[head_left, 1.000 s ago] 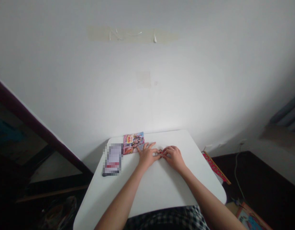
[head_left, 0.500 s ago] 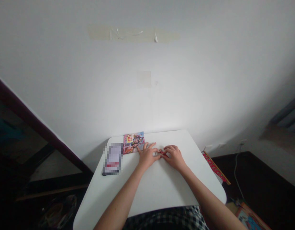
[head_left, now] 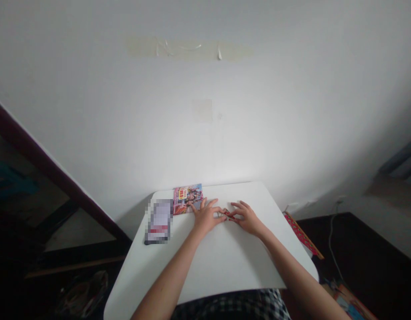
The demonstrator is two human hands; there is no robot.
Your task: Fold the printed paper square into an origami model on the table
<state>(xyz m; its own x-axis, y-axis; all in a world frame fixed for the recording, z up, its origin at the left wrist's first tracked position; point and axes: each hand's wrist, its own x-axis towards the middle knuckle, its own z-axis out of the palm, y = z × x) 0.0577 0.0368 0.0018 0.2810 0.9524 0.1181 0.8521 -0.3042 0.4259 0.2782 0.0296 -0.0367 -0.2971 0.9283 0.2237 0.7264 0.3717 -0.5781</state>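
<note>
Over the white table (head_left: pixel 225 262), my two hands meet at a small, flat red piece with a dark and light pattern (head_left: pixel 228 214). It looks like folded paper, though it is too small to be sure. Its left end is pinched between thumb and index finger of my left hand (head_left: pixel 205 218), whose other fingers spread toward a colourful printed leaflet (head_left: pixel 182 205) and touch its lower right part. My right hand (head_left: pixel 248 218) grips the right end with thumb and fingertips, its upper fingers slightly raised. The fingers partly hide the piece.
Left of the leaflet lies a phone-like object (head_left: pixel 158 221), its face pixelated. A white wall (head_left: pixel 275 111) rises behind the table's far edge. On the right, a red patterned item with a wooden edge (head_left: pixel 301 235) leans beside the table. A cable (head_left: pixel 332 240) hangs further right.
My right hand has shifted slightly right, away from the left, and more of the red piece shows between them. My left hand stays nearly in place. The view has moved a little.
</note>
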